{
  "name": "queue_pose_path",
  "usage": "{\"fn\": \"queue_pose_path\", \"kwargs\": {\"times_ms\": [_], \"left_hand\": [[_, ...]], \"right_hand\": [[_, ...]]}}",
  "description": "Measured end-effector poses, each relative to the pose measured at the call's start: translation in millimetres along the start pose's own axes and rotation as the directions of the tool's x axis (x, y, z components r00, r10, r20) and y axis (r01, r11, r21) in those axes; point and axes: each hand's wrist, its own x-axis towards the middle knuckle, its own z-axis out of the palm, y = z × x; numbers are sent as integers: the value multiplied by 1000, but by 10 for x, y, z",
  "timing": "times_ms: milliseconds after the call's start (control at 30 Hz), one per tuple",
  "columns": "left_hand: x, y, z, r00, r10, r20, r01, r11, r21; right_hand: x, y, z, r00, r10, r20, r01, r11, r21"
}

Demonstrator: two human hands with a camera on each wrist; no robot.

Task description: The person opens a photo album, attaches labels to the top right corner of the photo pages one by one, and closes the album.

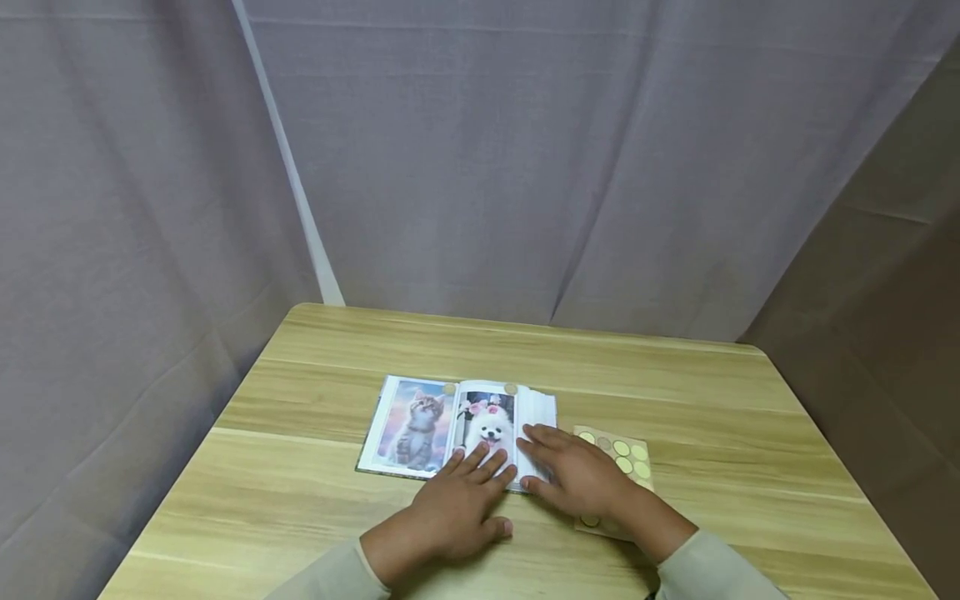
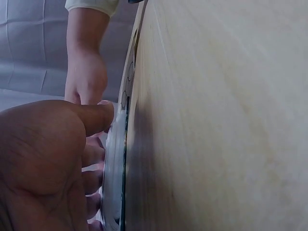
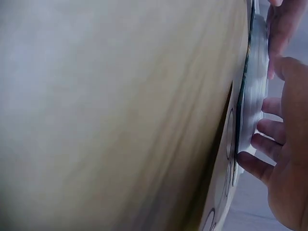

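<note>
A photo album [image 1: 372, 450] lies spread on the table. Its left page carries a kitten picture [image 1: 417, 425], the facing page a white dog picture [image 1: 487, 423]. A small round sticker [image 1: 449, 388] sits near the top of the left page, and another round sticker [image 1: 511, 388] tops the dog page. My left hand [image 1: 459, 504], fingers spread, rests over the lower edge of the dog page and hides part of it. With fingers extended, my right hand [image 1: 581, 475] touches the album's right side. Both wrist views show the album's page edges [image 2: 113, 168] beneath the fingers [image 3: 269, 129].
A brown sheet of round yellow stickers [image 1: 637, 454] lies right of the album, partly covered by my right hand and forearm. The wooden table [image 1: 300, 392] reaches back to grey curtains [image 1: 465, 167], which hang along its far side and flanks.
</note>
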Motion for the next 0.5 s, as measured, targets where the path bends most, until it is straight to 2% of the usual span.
{"fn": "queue_pose_path", "kwargs": {"times_ms": [500], "left_hand": [[-33,-22,-53,1000,-2,5,2,1000,-20]], "right_hand": [[-96,-42,-20,1000,18,19,-18,1000,17]]}}
